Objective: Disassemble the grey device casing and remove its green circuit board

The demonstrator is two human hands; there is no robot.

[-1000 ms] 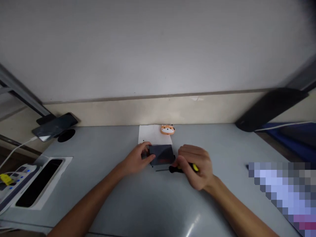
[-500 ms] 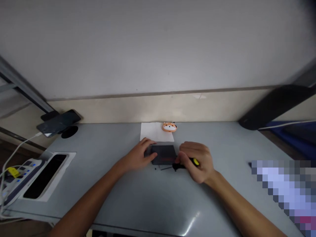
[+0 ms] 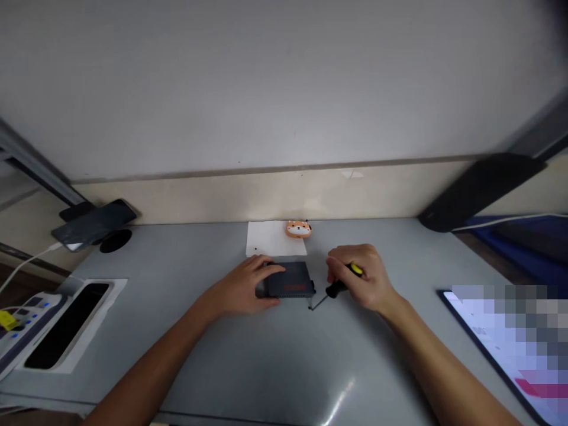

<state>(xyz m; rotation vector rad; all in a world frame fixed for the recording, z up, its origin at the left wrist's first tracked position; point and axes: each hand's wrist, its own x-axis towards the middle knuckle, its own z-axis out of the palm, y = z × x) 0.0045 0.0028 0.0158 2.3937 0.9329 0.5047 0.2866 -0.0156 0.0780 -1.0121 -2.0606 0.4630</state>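
A small dark grey box [image 3: 290, 280] with red markings on its near side lies flat in the middle of the grey table [image 3: 266, 355]. My left hand [image 3: 246, 287] grips the box's left end, fingers curled over its top. My right hand [image 3: 361, 275] is closed round a screwdriver [image 3: 339, 285] with a black and yellow handle. The thin shaft slants down to the left, and its tip rests on the table just off the box's near right corner.
A white paper sheet [image 3: 270, 239] and a small orange animal figure [image 3: 298, 228] lie behind the box. A phone [image 3: 93, 225] leans at the far left above a power strip [image 3: 22, 313]. A tablet [image 3: 510, 337] lies at the right, and a dark lamp head [image 3: 479, 189] hangs at upper right.
My right hand has lifted back and to the right, swinging the screwdriver from lying along the box's front to slanting at its right corner. The left hand keeps its hold.
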